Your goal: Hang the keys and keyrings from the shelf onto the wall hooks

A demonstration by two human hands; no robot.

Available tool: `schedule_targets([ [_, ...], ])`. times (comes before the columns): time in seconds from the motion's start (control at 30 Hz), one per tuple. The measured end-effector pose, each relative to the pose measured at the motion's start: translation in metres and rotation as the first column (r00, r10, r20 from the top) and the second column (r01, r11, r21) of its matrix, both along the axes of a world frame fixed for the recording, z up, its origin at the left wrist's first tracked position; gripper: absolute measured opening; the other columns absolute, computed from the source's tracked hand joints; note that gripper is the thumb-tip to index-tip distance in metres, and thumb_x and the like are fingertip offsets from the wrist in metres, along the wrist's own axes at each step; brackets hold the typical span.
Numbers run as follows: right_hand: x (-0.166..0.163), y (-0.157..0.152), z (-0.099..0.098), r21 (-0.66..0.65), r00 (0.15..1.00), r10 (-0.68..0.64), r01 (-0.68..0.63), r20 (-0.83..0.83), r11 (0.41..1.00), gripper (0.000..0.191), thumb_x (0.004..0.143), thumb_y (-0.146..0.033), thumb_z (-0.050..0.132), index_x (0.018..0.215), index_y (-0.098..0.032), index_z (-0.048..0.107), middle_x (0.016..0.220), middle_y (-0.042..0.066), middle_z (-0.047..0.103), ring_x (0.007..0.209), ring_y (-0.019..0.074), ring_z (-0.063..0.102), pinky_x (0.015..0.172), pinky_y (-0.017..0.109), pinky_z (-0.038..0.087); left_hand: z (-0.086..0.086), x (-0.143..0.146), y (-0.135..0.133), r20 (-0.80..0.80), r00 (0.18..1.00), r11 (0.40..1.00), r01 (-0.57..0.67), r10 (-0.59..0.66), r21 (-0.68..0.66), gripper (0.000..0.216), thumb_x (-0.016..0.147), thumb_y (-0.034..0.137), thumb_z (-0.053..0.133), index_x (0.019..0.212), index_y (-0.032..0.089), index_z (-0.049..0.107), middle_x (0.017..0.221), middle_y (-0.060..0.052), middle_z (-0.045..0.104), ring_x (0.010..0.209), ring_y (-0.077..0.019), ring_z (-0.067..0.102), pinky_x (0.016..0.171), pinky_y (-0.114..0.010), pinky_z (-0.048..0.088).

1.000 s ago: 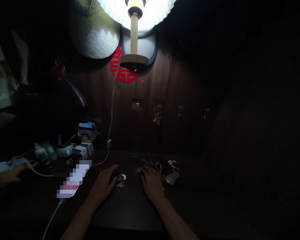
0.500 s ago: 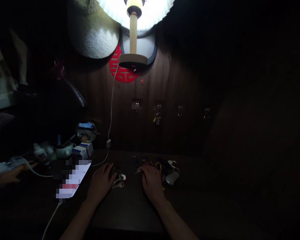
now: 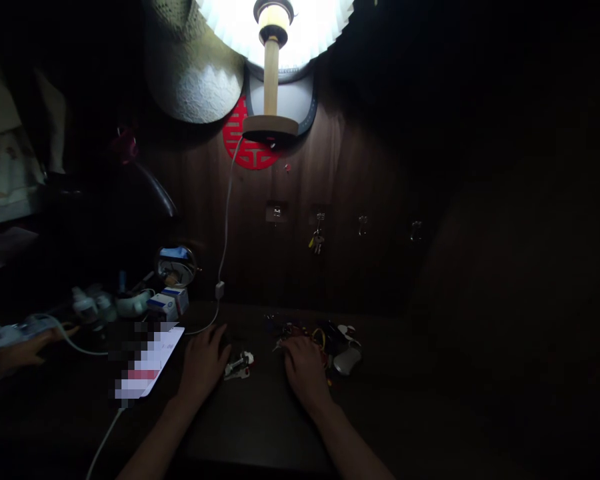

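Observation:
My left hand (image 3: 204, 360) rests on the dark tabletop with its fingers apart and nothing in it. Just right of its thumb lies a small bunch of keys (image 3: 240, 365). My right hand (image 3: 305, 367) is bent over a dim pile of keys and cords, its fingers closed together. A small key (image 3: 279, 345) pokes out at its fingertips; the grip itself is partly hidden. To the right of that hand lie a grey, rounded fob-like object (image 3: 347, 360) and a yellow loop (image 3: 319, 337).
A lit lamp (image 3: 271, 80) hangs above, its white cable (image 3: 226, 227) running down to the table. Another bunch of keys (image 3: 317, 241) hangs on a wall hook. At left are a glowing phone (image 3: 163, 363), small boxes (image 3: 167, 303), a round mirror (image 3: 176, 267) and bottles (image 3: 85, 305).
The view has shifted slightly, so everything sits a little lower and further right. Both hands stay in nearly the same places on the table.

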State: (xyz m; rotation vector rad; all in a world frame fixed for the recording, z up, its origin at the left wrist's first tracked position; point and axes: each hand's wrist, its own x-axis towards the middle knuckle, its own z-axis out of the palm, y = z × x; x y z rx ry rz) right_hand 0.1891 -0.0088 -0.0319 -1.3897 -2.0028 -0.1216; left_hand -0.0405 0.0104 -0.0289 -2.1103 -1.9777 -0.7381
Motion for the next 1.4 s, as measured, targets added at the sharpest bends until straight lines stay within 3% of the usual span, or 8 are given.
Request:
schedule_targets([
  [0.17, 0.002, 0.002, -0.002, -0.010, 1.000, 0.016, -0.016, -0.025, 1.000, 0.029, 0.081, -0.007, 0.043, 0.097, -0.022, 0.062, 0.098, 0.004, 0.064, 0.098, 0.0193, 0.053, 0.086, 0.033, 0.036, 0.018, 0.013, 0.007, -0.077, 0.996, 0.989, 0.022, -0.034, -0.143, 0.026, 0.083, 0.026, 0.047, 0.101, 0.020, 0.066, 0.108, -0.010, 0.066, 0.105, -0.0267, 0.057, 0.094, -0.043, 0.035],
  [0.27, 0.002, 0.003, -0.001, -0.021, 1.000, 0.000, -0.001, -0.010, 1.000, 0.028, 0.080, -0.006, 0.044, 0.094, -0.022, 0.062, 0.095, 0.004, 0.064, 0.096, 0.0189, 0.053, 0.085, 0.033, 0.036, 0.023, 0.018, 0.013, -0.089, 0.996, 0.987, 0.013, -0.028, -0.163, 0.023, 0.082, 0.022, 0.048, 0.096, 0.021, 0.066, 0.101, -0.008, 0.067, 0.101, -0.0253, 0.058, 0.090, -0.041, 0.037],
  [0.53, 0.002, 0.003, 0.001, -0.002, 1.000, -0.023, 0.023, 0.018, 1.000, 0.026, 0.078, -0.005, 0.045, 0.090, -0.022, 0.062, 0.093, 0.003, 0.064, 0.095, 0.0180, 0.053, 0.084, 0.031, 0.036, 0.026, 0.019, 0.022, -0.050, 0.999, 0.991, -0.025, 0.018, -0.132, 0.014, 0.079, 0.022, 0.052, 0.084, 0.020, 0.065, 0.092, -0.008, 0.066, 0.095, -0.0246, 0.059, 0.082, -0.037, 0.040],
  [0.73, 0.001, 0.003, -0.002, 0.028, 0.999, -0.003, 0.004, -0.032, 1.000, 0.028, 0.077, -0.005, 0.044, 0.091, -0.022, 0.062, 0.095, 0.004, 0.064, 0.096, 0.0193, 0.053, 0.089, 0.034, 0.035, 0.033, 0.027, 0.018, 0.097, 0.995, 1.000, 0.013, -0.012, -0.005, 0.021, 0.088, 0.027, 0.039, 0.087, 0.019, 0.059, 0.090, -0.006, 0.064, 0.090, -0.0201, 0.060, 0.080, -0.034, 0.043],
  [0.83, 0.002, 0.002, -0.002, 0.043, 0.998, 0.020, -0.018, -0.055, 0.999, 0.031, 0.079, -0.005, 0.042, 0.096, -0.021, 0.062, 0.097, 0.004, 0.064, 0.098, 0.0195, 0.054, 0.090, 0.035, 0.035, 0.024, 0.042, 0.011, 0.340, 0.930, 0.984, 0.094, -0.141, 0.150, 0.020, 0.089, 0.029, 0.037, 0.088, 0.019, 0.055, 0.089, -0.005, 0.064, 0.089, -0.0196, 0.061, 0.081, -0.034, 0.045],
  [0.97, 0.001, -0.001, 0.001, 0.081, 0.994, 0.075, -0.068, -0.078, 0.994, 0.034, 0.085, -0.009, 0.038, 0.111, -0.020, 0.057, 0.107, 0.007, 0.063, 0.103, 0.0198, 0.054, 0.091, 0.037, 0.038, 0.003, 0.065, -0.005, 0.538, 0.811, 0.970, 0.149, -0.230, 0.191, 0.021, 0.088, 0.034, 0.038, 0.089, 0.021, 0.055, 0.086, -0.004, 0.065, 0.081, -0.0199, 0.062, 0.074, -0.034, 0.048],
  [1.13, -0.004, -0.009, 0.005, 0.100, 0.968, 0.244, -0.238, -0.052, 0.966, 0.039, 0.089, -0.015, 0.038, 0.128, -0.021, 0.046, 0.118, 0.009, 0.060, 0.110, 0.0195, 0.052, 0.096, 0.038, 0.039, -0.010, 0.073, -0.016, 0.535, 0.773, 0.940, 0.292, -0.341, 0.178, 0.020, 0.087, 0.035, 0.043, 0.090, 0.024, 0.059, 0.087, -0.002, 0.068, 0.082, -0.0190, 0.062, 0.075, -0.034, 0.049],
  [1.4, -0.004, -0.005, -0.002, 0.058, 0.883, 0.431, -0.428, -0.184, 0.902, 0.035, 0.091, -0.021, 0.043, 0.125, -0.025, 0.047, 0.115, 0.006, 0.061, 0.106, 0.0175, 0.057, 0.091, 0.033, 0.048, -0.006, 0.071, -0.015, 0.642, 0.642, 0.900, 0.389, -0.419, 0.197, 0.022, 0.084, 0.037, 0.046, 0.088, 0.024, 0.063, 0.087, -0.001, 0.071, 0.082, -0.0177, 0.065, 0.075, -0.029, 0.051],
])
